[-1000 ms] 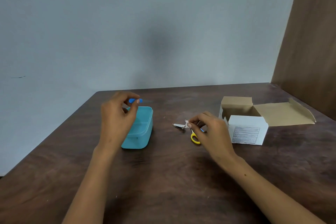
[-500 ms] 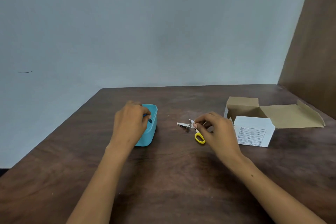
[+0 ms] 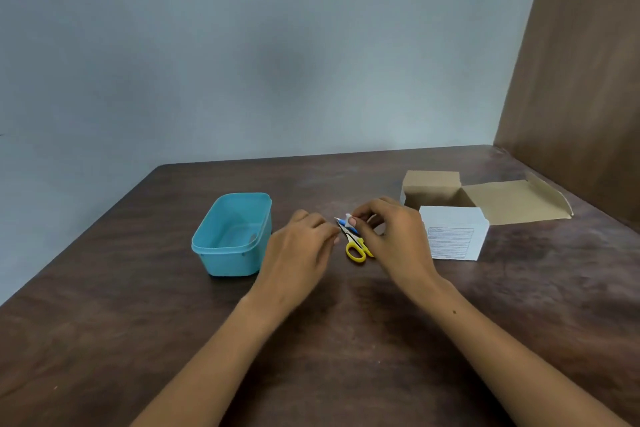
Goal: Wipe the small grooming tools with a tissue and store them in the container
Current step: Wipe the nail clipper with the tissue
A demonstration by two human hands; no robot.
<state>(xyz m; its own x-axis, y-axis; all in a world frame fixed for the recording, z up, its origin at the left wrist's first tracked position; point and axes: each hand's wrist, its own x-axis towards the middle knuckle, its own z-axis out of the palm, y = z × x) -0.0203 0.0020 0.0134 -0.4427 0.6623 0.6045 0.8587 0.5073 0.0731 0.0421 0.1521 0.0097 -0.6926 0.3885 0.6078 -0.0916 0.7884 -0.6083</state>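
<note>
The teal plastic container (image 3: 231, 236) sits left on the counter (image 3: 138, 322). Just right of it, the left hand (image 3: 298, 250) reaches in, fingers loosely curled, holding nothing that shows. The yellow-handled scissors (image 3: 354, 243) lie between the hands. The right hand (image 3: 391, 236) pinches a small blue-and-white tool (image 3: 346, 220). Likely picking up the next tool; wiping calls for a tissue.

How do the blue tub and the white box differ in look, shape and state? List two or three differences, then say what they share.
1. The tub is turquoise plastic; the box is white card with brown insides.
2. The tub has rounded corners and a rim; the box has square edges and a printed label.
3. The tub has no lid in view; the box has flaps folded open.

Both stand open-topped on the table.
</note>
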